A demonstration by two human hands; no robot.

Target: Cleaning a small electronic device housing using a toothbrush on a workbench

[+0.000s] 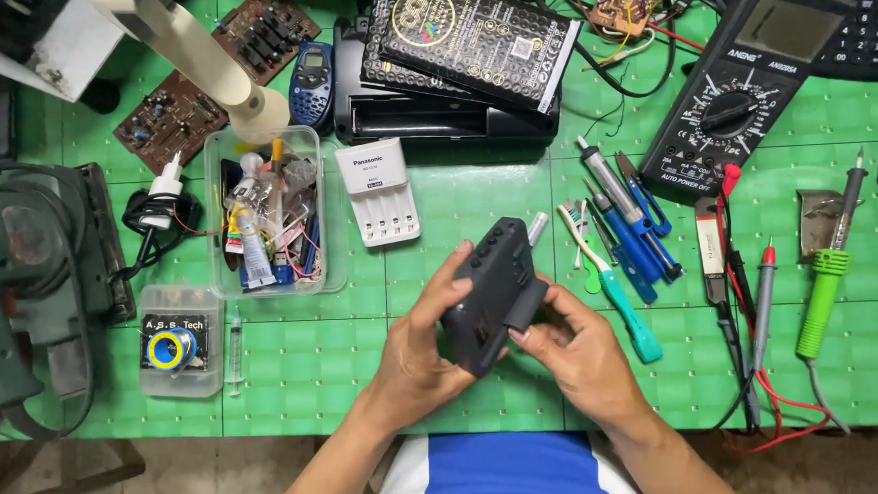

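Both my hands hold a small black box-shaped device (491, 284) with a short silver stub at its top end, a little above the green workbench (457, 206). My left hand (419, 348) wraps around its left side, thumb along the edge. My right hand (575, 355) grips the lower right side, where a black flap or cover stands out from the body under my thumb and fingers.
A white battery charger (378, 192), a clear tub of small parts (267, 211), a solder box (179, 341) and a syringe (234, 353) lie left. A toothbrush, screwdrivers and pliers (624, 232), a multimeter (741, 86) with red leads and a green soldering iron (826, 282) lie right. Circuit boards and black devices at the back.
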